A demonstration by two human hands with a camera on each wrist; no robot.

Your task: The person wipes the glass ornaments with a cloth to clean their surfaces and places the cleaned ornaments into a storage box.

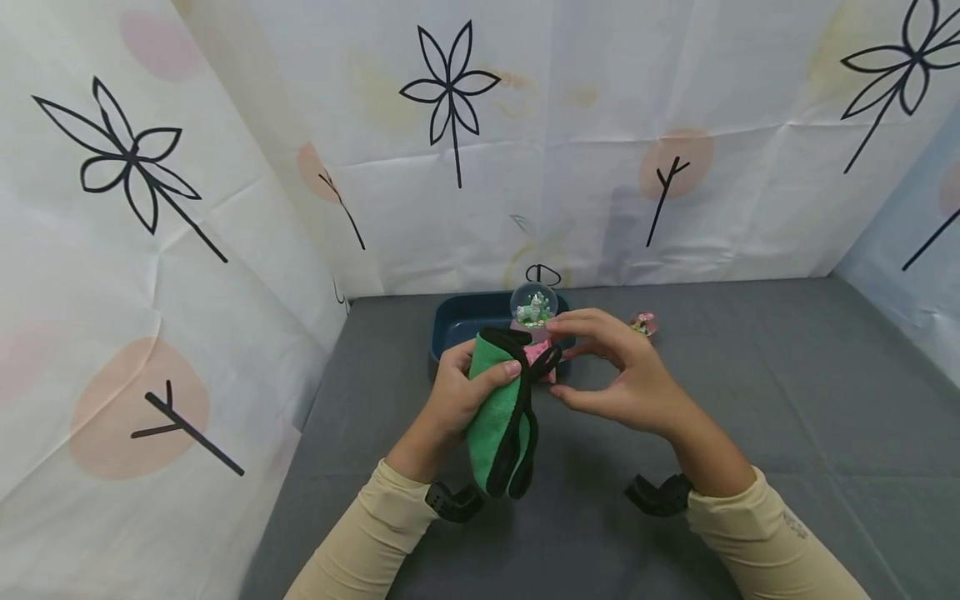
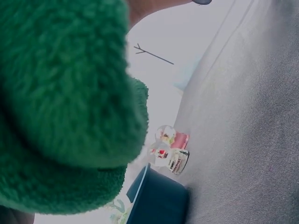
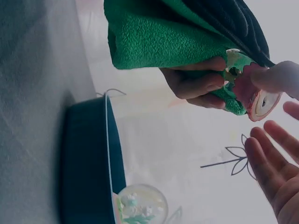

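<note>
My left hand (image 1: 468,387) grips a green cloth (image 1: 495,417) with black edging, folded around a small snow globe (image 3: 244,88). The globe's pink scalloped base and pale underside stick out of the cloth; most of its dome is covered. Beside that base is my right hand (image 1: 626,375), its fingers spread and loosely bent. The right thumb lies close to the base; whether it touches cannot be told. Just behind both hands, a larger snow globe (image 1: 534,305) with a white figure and greenery sits at the right of a dark blue bin (image 1: 442,321).
Right of the bin, small snow globes stand on the grey cloth-covered table (image 1: 787,400); one has a pink base (image 2: 180,140), another a white base (image 2: 178,162). A patterned white curtain (image 1: 570,167) rises behind the table. Each wrist carries a black strapped device (image 1: 453,502).
</note>
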